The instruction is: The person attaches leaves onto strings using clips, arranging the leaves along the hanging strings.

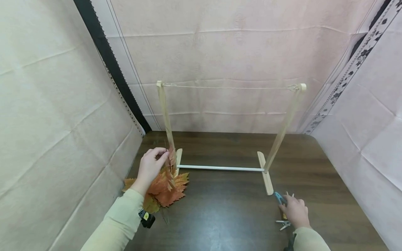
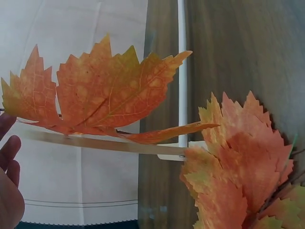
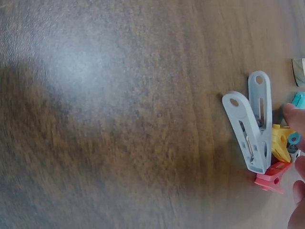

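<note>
My left hand pinches the thin stem of an orange artificial maple leaf, which hangs beside the left post of a wooden frame. More orange and yellow leaves lie heaped on the table below that hand. On the right, my right hand grips a blue clothespin between thumb and fingers, low over the table. Around it lie a grey clothespin, a yellow clothespin and a red clothespin. The right fingertips are partly outside the right wrist view.
A thin string runs between the tops of the two posts. A white rod joins them near the base. Two flat wooden feet stand on the dark wooden table. Pale cloth hangs behind and at both sides.
</note>
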